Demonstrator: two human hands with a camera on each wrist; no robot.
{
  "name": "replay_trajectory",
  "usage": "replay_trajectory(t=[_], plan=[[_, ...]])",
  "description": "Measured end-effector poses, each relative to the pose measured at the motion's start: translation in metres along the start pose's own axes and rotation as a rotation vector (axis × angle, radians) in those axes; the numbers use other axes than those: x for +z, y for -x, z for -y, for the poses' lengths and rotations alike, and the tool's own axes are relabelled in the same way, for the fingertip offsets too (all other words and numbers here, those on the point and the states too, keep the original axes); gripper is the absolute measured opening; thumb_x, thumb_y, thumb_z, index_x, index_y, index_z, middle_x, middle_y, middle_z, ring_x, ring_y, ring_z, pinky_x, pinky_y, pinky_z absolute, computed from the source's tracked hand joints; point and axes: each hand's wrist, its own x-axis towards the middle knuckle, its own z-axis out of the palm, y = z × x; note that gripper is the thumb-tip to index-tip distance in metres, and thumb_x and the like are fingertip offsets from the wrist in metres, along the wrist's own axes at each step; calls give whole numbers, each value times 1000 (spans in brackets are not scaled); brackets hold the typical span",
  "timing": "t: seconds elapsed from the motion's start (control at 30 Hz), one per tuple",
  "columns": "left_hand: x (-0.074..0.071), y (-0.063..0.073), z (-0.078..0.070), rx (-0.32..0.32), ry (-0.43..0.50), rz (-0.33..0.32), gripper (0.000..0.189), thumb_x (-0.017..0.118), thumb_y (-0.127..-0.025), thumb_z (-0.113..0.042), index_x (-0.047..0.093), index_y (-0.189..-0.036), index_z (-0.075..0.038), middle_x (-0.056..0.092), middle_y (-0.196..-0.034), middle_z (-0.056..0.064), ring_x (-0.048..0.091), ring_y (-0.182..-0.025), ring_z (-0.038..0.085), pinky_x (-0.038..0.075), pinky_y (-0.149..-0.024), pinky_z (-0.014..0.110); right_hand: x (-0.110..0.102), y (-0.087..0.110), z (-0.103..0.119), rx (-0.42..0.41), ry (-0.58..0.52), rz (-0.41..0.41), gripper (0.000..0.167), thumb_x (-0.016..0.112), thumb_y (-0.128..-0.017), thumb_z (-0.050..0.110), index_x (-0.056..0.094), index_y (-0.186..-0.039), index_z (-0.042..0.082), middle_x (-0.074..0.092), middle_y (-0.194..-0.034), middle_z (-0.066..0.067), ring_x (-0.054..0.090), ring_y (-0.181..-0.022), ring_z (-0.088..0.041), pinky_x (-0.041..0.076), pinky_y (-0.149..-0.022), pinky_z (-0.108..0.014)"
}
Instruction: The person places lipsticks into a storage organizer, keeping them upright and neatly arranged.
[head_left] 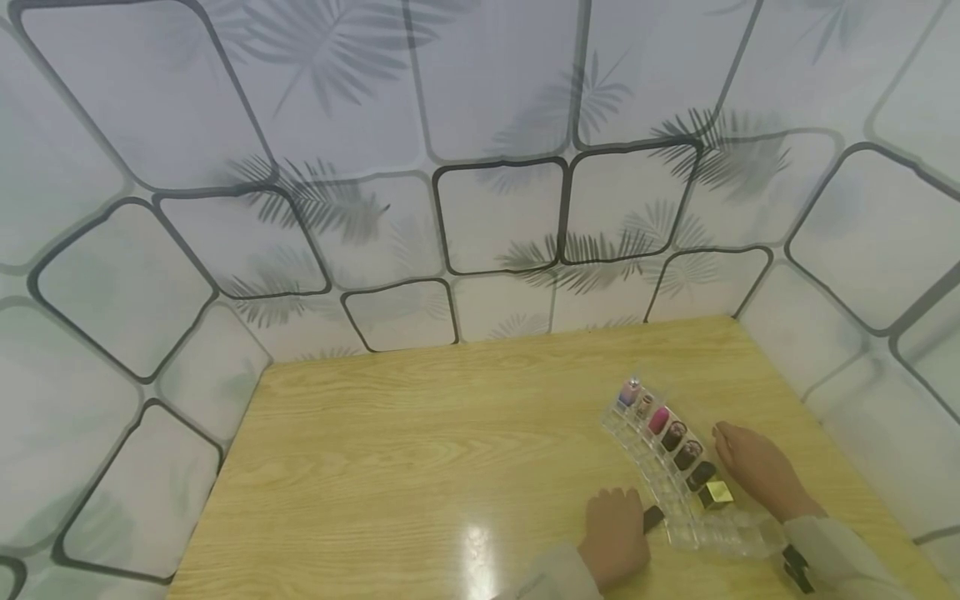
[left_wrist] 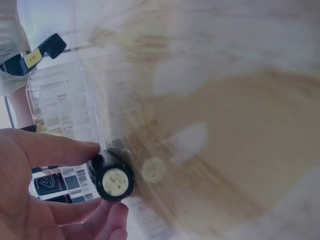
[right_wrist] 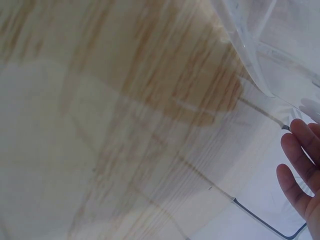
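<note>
My left hand (head_left: 617,533) pinches a black lipstick tube (head_left: 653,518) between thumb and fingers, beside the near inner edge of a clear curved lipstick organizer (head_left: 731,535). In the left wrist view the tube's round end (left_wrist: 115,181), with a pale label disc, faces the camera. On the organizer's far side, my right hand (head_left: 759,468) lies close to its outer edge, fingers loosely extended and holding nothing. Several lipsticks stand in the organizer's outer row, among them a bright pink one (head_left: 659,420), a lilac one (head_left: 629,392) and a black one with a gold square top (head_left: 716,495).
The wood-grain table (head_left: 390,450) stretches left of the organizer. Patterned curtain (head_left: 502,217) with leaf prints closes off the back and both sides. A black strap device (head_left: 797,568) sits on the right wrist by the sleeve (head_left: 840,554).
</note>
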Motion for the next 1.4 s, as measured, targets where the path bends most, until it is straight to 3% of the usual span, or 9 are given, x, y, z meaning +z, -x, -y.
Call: replay_trajectory(t=[0.17,0.43,0.63,0.77,0.97,1.17,1.4], plan=[[-5,0,0,-2,-59,41,24,69,-71,-29,56,-90,-21,53,-76,-6,47,-68,10,39,-64,24,0,0,1,-13,7,-19,8,53,-84,-1,51,-77,3,47,-55,-1,47,-49,-17,42,-47,-35],[3,-3,2,56,-72,-54,18,69,-75,-32,57,-82,-21,51,-72,-7,42,-66,9,34,-63,23,-2,0,1,-7,4,6,5,51,-85,-1,55,-82,-2,57,-62,-8,55,-53,-24,48,-52,-39],[5,-9,6,66,-55,-45,15,68,-71,-29,59,-80,-21,52,-68,-6,43,-62,10,34,-59,23,-3,-1,3,22,-17,21,8,51,-86,0,53,-79,1,54,-59,-4,52,-51,-20,46,-51,-37],[-1,-8,10,62,79,-61,15,67,-71,-29,58,-79,-20,51,-66,-7,42,-59,8,33,-56,21,-2,-1,2,17,-14,13,11,51,-86,0,51,-76,4,48,-56,-1,47,-49,-15,43,-48,-34],[-9,-8,12,197,363,-248,14,69,-74,-28,61,-82,-21,49,-64,-16,37,-55,-3,27,-51,11,-2,-1,3,8,-8,-12,8,51,-85,-1,53,-78,1,53,-58,-4,51,-50,-19,46,-49,-36],[-16,-10,3,332,477,-376,17,68,-79,-31,62,-91,-21,59,-75,-17,42,-62,-10,28,-56,1,-3,0,3,30,-21,-4,7,52,-86,0,54,-79,1,55,-60,-6,53,-52,-22,47,-50,-38],[-17,-7,-12,406,564,-483,22,69,-80,-27,60,-97,-18,65,-87,-12,53,-73,-9,30,-66,-3,-2,0,1,24,-21,2,7,52,-86,0,53,-80,1,51,-58,-3,50,-51,-17,45,-49,-35]])
